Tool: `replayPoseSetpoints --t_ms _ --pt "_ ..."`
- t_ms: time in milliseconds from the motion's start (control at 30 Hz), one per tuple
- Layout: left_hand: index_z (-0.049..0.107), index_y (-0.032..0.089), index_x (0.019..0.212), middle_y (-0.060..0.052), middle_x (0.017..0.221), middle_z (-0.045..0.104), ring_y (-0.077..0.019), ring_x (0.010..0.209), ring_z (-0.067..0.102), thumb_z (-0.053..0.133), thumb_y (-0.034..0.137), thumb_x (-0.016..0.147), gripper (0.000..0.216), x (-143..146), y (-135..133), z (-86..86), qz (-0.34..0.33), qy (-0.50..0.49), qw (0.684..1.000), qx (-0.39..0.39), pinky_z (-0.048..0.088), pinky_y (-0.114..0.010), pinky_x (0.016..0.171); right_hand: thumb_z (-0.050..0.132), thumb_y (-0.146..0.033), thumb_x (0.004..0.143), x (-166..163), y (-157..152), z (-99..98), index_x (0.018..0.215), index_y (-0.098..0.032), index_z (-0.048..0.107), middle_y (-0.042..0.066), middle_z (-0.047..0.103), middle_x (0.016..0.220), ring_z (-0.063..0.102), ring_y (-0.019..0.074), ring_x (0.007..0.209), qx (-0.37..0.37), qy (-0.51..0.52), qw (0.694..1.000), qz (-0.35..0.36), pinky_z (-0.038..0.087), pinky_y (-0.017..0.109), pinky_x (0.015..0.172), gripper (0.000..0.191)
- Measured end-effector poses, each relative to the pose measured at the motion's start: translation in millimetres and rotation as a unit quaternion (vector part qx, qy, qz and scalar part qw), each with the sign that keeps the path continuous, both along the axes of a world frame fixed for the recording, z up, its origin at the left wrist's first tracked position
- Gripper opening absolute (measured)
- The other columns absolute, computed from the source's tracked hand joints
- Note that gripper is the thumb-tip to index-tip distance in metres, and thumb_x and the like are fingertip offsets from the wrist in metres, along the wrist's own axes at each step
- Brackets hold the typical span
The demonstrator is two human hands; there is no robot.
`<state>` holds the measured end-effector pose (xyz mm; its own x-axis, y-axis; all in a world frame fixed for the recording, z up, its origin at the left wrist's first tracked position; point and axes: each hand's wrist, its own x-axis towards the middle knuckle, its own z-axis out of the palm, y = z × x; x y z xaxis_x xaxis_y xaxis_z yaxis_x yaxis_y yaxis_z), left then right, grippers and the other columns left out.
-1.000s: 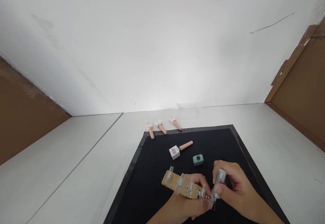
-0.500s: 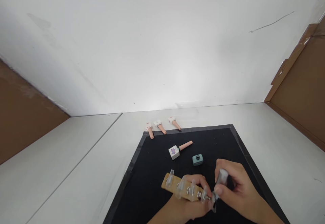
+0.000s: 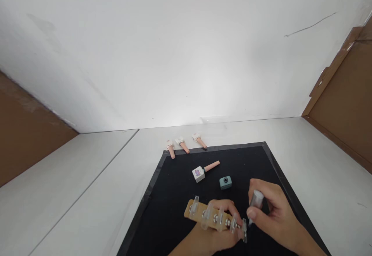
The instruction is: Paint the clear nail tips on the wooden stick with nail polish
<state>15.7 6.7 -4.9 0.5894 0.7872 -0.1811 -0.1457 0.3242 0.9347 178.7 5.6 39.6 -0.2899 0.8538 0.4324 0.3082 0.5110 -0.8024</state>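
Silver is shining on the brush handle (image 3: pixel 257 199) that your right hand (image 3: pixel 270 211) is holding between thumb and fingers. Its thin lower end is pointing down, just beside the clear nail tip (image 3: pixel 244 231) at the end of the row; you cannot tell if they are touching. Your left hand (image 3: pixel 218 225) is gripping a tan strip (image 3: pixel 189 212) from below, near its right end. More clear tips (image 3: pixel 206 216) are sticking up along that strip, over shiny round bits. Just past your hands, a small teal bottle (image 3: pixel 225 183) is standing on the black mat (image 3: pixel 238 163), its dark neck showing on top. Near it, a white bottle with a peach cap (image 3: pixel 198 174) is lying on its side. Farther off, three more white bottles (image 3: pixel 180 141) are lying at the mat's far edge, their peach caps pointing toward you. White table (image 3: pixel 116 194) is showing around the mat.
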Motion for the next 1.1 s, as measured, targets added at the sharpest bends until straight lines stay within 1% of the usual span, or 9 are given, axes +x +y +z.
replayPoseSetpoints --t_ms 67,167,333,467,600,733,867,967,1100 --pt "0.05 0.017 0.051 0.002 0.053 0.05 -0.0106 0.052 0.049 0.077 0.036 0.055 0.034 3 1 2.4 0.007 0.031 0.999 0.014 0.041 -0.023 0.054 0.048 -0.052 0.086 -1 -1 -0.1 0.057 -0.021 0.032 -0.006 0.033 0.054 0.033 0.0096 0.045 -0.015 -0.004 1.0 0.027 0.027 0.022 0.041 0.046" --pt "0.044 0.017 0.048 0.004 0.05 0.047 -0.0087 0.049 0.045 0.076 0.024 0.053 0.033 7 2 1.9 0.022 0.075 0.996 0.052 0.037 -0.022 0.051 0.053 -0.043 0.084 -1 0 -3.7 0.056 -0.021 0.031 -0.006 0.033 0.055 0.033 0.0097 0.046 -0.026 -0.035 0.999 0.028 0.028 0.022 0.042 0.042" --pt "0.053 0.016 0.054 0.001 0.053 0.051 -0.0103 0.05 0.049 0.072 0.029 0.061 0.025 3 1 -13.8 -0.002 0.004 0.999 0.053 0.04 -0.024 0.053 0.054 -0.026 0.08 2 3 -10.6 0.056 -0.022 0.03 -0.006 0.032 0.054 0.034 0.0103 0.045 -0.02 -0.053 0.996 -0.068 0.028 0.022 0.041 0.034" --pt "0.058 0.015 0.06 -0.001 0.058 0.055 -0.0109 0.054 0.051 0.072 0.032 0.065 0.023 -2 -2 -18.7 -0.008 0.01 0.997 0.073 0.041 -0.022 0.053 0.055 -0.029 0.081 5 5 -10.1 0.056 -0.022 0.035 -0.006 0.034 0.053 0.035 0.011 0.045 -0.039 -0.016 0.993 -0.114 0.031 0.023 0.043 0.033" --pt "0.057 0.014 0.059 0.0 0.057 0.053 -0.0085 0.051 0.048 0.075 0.036 0.064 0.029 -3 -3 -9.8 -0.002 0.014 0.997 0.08 0.04 -0.02 0.051 0.056 -0.044 0.084 7 7 -8.7 0.063 -0.02 0.051 -0.004 0.042 0.056 0.038 0.0117 0.048 -0.119 0.102 0.983 -0.1 0.034 0.023 0.045 0.032" --pt "0.056 0.013 0.061 0.001 0.057 0.053 -0.0038 0.043 0.041 0.077 0.039 0.062 0.033 -4 -3 -6.0 -0.001 0.0 0.999 0.046 0.034 -0.017 0.043 0.064 -0.052 0.079 5 7 -11.1 0.074 -0.018 0.064 -0.006 0.037 0.051 0.032 0.0091 0.045 -0.215 0.266 0.938 -0.052 0.031 0.022 0.043 0.034" --pt "0.057 0.013 0.063 0.003 0.056 0.052 -0.0007 0.036 0.036 0.078 0.042 0.06 0.036 -8 -3 -9.7 0.002 -0.011 1.0 0.007 0.028 -0.015 0.034 0.071 -0.045 0.075 2 5 -11.0 0.074 -0.017 0.067 -0.006 0.037 0.052 0.031 0.0072 0.045 -0.324 0.399 0.857 0.022 0.031 0.02 0.043 0.028" --pt "0.057 0.013 0.063 0.005 0.054 0.051 -0.0001 0.034 0.034 0.08 0.044 0.055 0.04 -10 -4 -10.8 0.015 -0.002 1.0 -0.026 0.027 -0.013 0.03 0.074 -0.036 0.072 -1 4 -8.7 0.076 -0.018 0.068 -0.005 0.041 0.059 0.034 0.0069 0.047 -0.367 0.46 0.806 0.06 0.031 0.019 0.043 0.019" --pt "0.055 0.013 0.06 0.005 0.049 0.05 0.0005 0.031 0.032 0.081 0.049 0.049 0.046 -8 -4 -10.4 0.026 0.006 0.999 -0.038 0.024 -0.013 0.027 0.075 -0.031 0.073 -4 4 -4.2 0.066 -0.018 0.062 -0.005 0.041 0.063 0.031 0.0062 0.047 -0.371 0.492 0.784 0.08 0.03 0.019 0.042 0.02"
